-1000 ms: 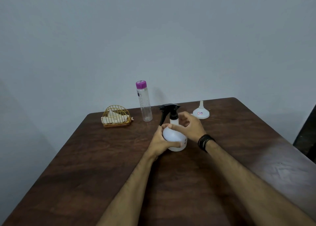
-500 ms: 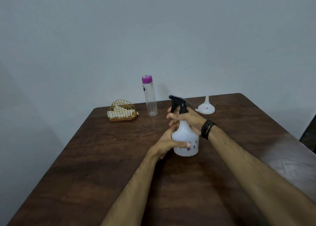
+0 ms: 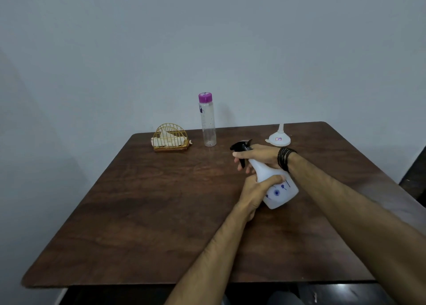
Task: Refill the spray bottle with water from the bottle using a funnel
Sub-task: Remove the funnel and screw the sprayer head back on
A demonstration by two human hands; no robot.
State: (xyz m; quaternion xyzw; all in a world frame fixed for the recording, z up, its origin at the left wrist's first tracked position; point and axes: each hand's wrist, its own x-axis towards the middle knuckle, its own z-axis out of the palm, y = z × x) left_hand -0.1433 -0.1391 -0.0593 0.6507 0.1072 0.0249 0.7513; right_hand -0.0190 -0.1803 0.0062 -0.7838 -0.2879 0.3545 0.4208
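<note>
A white spray bottle (image 3: 279, 190) with blue marks and a black trigger head (image 3: 241, 146) is held tilted to the left above the brown table (image 3: 161, 212). My left hand (image 3: 255, 190) grips its round body from the left. My right hand (image 3: 258, 156), with dark bands at the wrist, is wrapped around the neck just under the trigger head. A clear water bottle (image 3: 208, 122) with a purple cap stands upright at the back. A white funnel (image 3: 279, 137) rests upside down, spout up, at the back right, just behind my right hand.
A gold wire holder (image 3: 170, 138) with folded napkins sits at the back left of the table. A grey wall rises right behind the table's far edge. A dark object (image 3: 415, 178) shows beyond the right edge.
The spray bottle has gone from upright to tilted left and shifted right in view. My right hand has moved from beside the neck to a grip around it under the trigger head.
</note>
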